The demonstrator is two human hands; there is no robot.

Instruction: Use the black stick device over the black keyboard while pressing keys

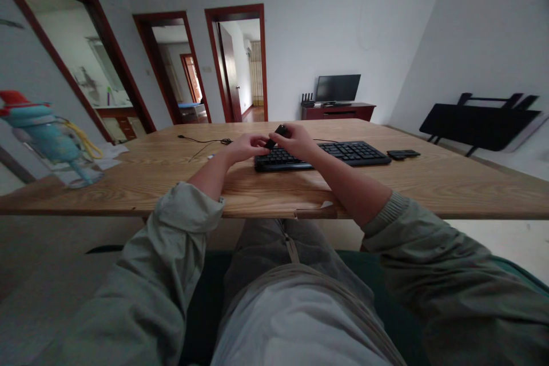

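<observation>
A small black oblong object [275, 136], its exact kind not clear, is held up at a tilt over the left part of a black keyboard [354, 152]. My right hand [297, 140] pinches its upper end between thumb and fingers. At its lower end, the closed fingertips of my left hand [245, 148] meet the same object. The keyboard lies flat on the wooden table [266, 189], partly covered by my right hand and forearm.
Left of the hands lies a thin black cable [203, 140]. A blue bottle with a red lid [54, 134] stands at the table's left, beside white papers [110, 154]. Flat black pieces [403, 154] lie right of the keyboard. A white scrap [326, 204] sits near the front edge.
</observation>
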